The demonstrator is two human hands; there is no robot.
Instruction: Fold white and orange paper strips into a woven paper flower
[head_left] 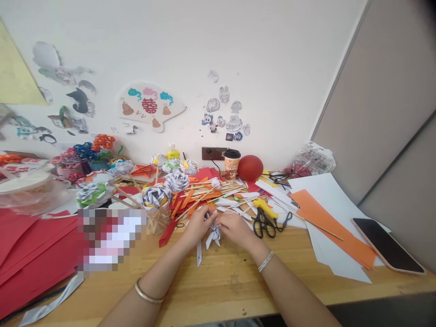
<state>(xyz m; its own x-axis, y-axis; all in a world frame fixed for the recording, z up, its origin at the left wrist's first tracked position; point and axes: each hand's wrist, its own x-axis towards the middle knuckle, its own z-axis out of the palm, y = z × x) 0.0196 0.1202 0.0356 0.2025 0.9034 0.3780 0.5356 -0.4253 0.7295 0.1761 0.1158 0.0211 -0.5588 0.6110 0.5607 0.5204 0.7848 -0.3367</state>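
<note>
The left hand (200,223) is nearly closed, thumb and bent fingers pinching a spiky bundle of folded white paper (214,238); the right hand (235,226) curls in opposite, its fingers closed on the same bundle; this sits over the pale wooden desk (218,286), back from the front edge's middle; black-handled metal scissors (262,220) and a yellow plastic glue gun (266,209) lie beyond the right hand; a black-screened phone (388,246) lies near the front right corner.
</note>
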